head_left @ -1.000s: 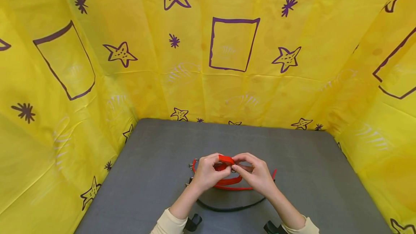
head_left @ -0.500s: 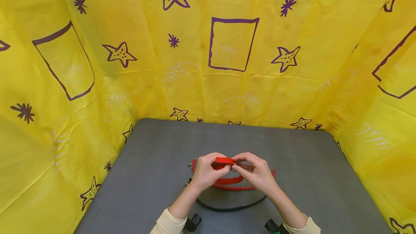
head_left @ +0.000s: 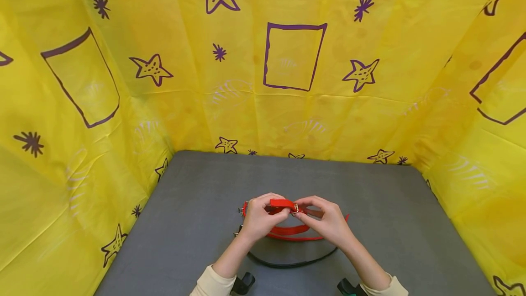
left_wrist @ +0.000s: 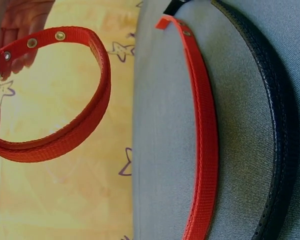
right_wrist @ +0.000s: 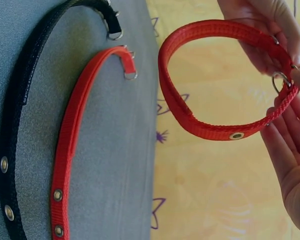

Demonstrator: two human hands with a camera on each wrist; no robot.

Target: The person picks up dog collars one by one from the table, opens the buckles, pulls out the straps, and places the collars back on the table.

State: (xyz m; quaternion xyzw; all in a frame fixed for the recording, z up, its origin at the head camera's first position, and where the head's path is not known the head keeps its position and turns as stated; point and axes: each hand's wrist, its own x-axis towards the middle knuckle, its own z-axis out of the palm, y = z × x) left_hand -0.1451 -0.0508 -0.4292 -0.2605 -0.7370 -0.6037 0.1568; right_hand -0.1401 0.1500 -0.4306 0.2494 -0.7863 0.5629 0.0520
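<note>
Both hands hold up a red collar (head_left: pixel 282 203), bent into a loop with metal eyelets along its strap. My left hand (head_left: pixel 259 217) grips the strap on the left side of its buckle (head_left: pixel 296 208). From the right, my right hand (head_left: pixel 324 219) pinches the strap close to that buckle. In the right wrist view, a metal ring (right_wrist: pixel 281 82) hangs where the strap parts overlap, and fingers partly cover this spot. Below the hands, a second red collar (left_wrist: pixel 205 125) lies curved on the table, with a black collar (left_wrist: pixel 272 100) alongside it.
The grey tabletop (head_left: pixel 205 177) is enclosed by yellow cloth (head_left: pixel 189 118) printed with stars at the back and both sides. Metal buckle parts of the lying collars (head_left: pixel 241 210) show left of my left hand. A black strap (head_left: pixel 244 282) sits at the left wrist.
The buckle has come into plainer view between the hands as the right fingers shifted slightly right along the strap. The held loop turned a little; the collars on the table stayed put.
</note>
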